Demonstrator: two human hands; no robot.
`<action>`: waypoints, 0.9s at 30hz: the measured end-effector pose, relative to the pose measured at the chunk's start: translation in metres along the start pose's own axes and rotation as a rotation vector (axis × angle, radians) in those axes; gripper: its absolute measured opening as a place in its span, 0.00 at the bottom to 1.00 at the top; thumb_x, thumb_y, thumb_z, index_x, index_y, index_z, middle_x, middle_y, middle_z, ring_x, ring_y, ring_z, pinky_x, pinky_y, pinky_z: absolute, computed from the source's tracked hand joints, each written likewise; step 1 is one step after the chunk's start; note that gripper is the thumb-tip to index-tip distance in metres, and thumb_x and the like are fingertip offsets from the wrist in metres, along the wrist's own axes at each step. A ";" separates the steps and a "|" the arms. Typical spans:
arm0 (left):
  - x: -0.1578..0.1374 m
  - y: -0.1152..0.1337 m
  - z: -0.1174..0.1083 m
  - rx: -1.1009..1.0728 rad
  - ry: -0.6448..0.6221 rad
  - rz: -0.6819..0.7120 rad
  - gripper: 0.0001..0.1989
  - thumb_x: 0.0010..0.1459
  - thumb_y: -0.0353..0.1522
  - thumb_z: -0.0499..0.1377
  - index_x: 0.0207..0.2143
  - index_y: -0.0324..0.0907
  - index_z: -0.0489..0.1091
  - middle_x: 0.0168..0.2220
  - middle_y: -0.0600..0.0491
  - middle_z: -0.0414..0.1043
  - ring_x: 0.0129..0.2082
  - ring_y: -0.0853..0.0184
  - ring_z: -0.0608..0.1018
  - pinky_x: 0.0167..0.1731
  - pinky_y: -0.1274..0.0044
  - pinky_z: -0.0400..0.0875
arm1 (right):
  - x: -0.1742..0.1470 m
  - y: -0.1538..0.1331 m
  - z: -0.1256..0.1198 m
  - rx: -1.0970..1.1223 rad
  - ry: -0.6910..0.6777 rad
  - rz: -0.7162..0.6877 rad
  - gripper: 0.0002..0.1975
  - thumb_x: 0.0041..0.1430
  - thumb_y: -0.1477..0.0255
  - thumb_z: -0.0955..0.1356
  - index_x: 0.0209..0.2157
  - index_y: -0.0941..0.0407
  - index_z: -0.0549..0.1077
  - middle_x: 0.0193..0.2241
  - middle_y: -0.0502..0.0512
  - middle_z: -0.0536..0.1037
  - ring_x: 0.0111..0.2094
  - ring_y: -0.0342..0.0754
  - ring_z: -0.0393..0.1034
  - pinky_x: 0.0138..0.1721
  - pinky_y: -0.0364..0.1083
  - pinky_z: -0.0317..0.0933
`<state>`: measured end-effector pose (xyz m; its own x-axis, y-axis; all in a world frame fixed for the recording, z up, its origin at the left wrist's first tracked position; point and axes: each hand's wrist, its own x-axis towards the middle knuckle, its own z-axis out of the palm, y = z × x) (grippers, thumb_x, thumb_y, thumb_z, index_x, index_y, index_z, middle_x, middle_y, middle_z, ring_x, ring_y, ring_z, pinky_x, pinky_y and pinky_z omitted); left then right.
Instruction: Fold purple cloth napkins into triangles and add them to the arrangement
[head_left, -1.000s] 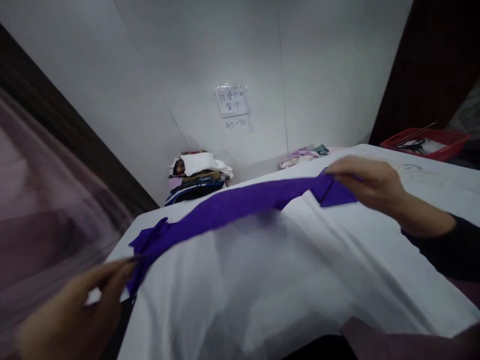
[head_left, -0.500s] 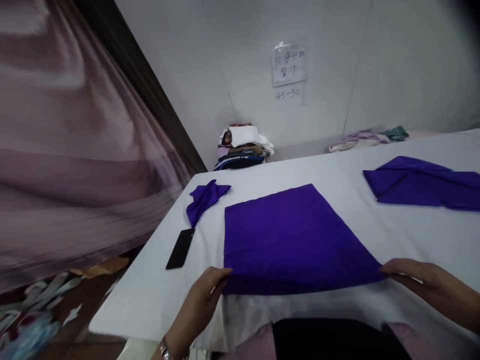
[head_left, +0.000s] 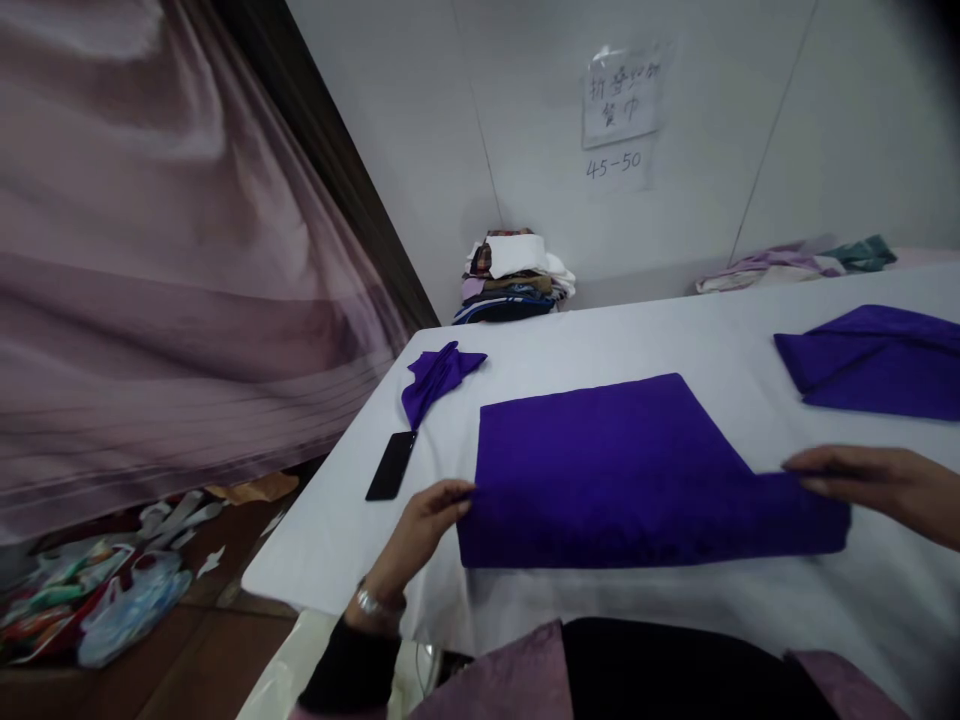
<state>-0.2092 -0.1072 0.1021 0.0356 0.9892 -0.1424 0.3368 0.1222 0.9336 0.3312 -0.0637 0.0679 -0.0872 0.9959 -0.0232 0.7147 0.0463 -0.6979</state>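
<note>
A purple cloth napkin (head_left: 592, 460) lies on the white-covered table in front of me, its near part turned up and over toward the far side. My left hand (head_left: 431, 515) pinches the left end of the raised edge between thumb and fingers. On the other side, my right hand (head_left: 862, 480) pinches the right end of that edge, held out past the slanted right side of the cloth. The near fold hangs close to the table's front edge.
A folded purple napkin (head_left: 431, 382) and a black phone (head_left: 391, 466) lie at the left of the table (head_left: 337, 535). More purple cloth (head_left: 885, 365) lies at the right. Stacked cloths (head_left: 517, 280) stand by the wall; a pink curtain (head_left: 187, 280) hangs left.
Both hands have lifted the near edge of the napkin and carried it away from me, so the near part now folds over. The view has shifted left.
</note>
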 end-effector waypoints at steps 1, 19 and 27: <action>0.018 -0.004 0.002 -0.022 0.037 0.008 0.12 0.48 0.35 0.63 0.37 0.43 0.74 0.37 0.54 0.76 0.39 0.65 0.75 0.42 0.74 0.69 | 0.020 -0.010 0.002 0.070 -0.069 0.018 0.14 0.40 0.54 0.69 0.31 0.43 0.79 0.36 0.51 0.80 0.40 0.56 0.73 0.42 0.50 0.67; 0.205 -0.061 0.033 0.227 0.428 -0.004 0.11 0.48 0.22 0.58 0.35 0.40 0.74 0.34 0.52 0.77 0.37 0.68 0.77 0.42 0.76 0.70 | 0.194 0.006 0.080 0.224 0.192 0.173 0.12 0.42 0.72 0.69 0.33 0.57 0.75 0.27 0.52 0.77 0.30 0.49 0.70 0.35 0.48 0.63; 0.211 -0.064 0.033 0.345 0.486 -0.021 0.12 0.50 0.23 0.58 0.38 0.41 0.74 0.36 0.51 0.78 0.40 0.67 0.77 0.43 0.77 0.69 | 0.206 0.026 0.091 -0.005 0.244 0.102 0.16 0.47 0.68 0.67 0.39 0.57 0.74 0.33 0.57 0.78 0.35 0.52 0.72 0.38 0.49 0.64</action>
<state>-0.1922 0.0905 0.0010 -0.3815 0.9206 0.0830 0.6217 0.1891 0.7601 0.2691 0.1358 -0.0201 0.1553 0.9846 0.0803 0.7147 -0.0559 -0.6972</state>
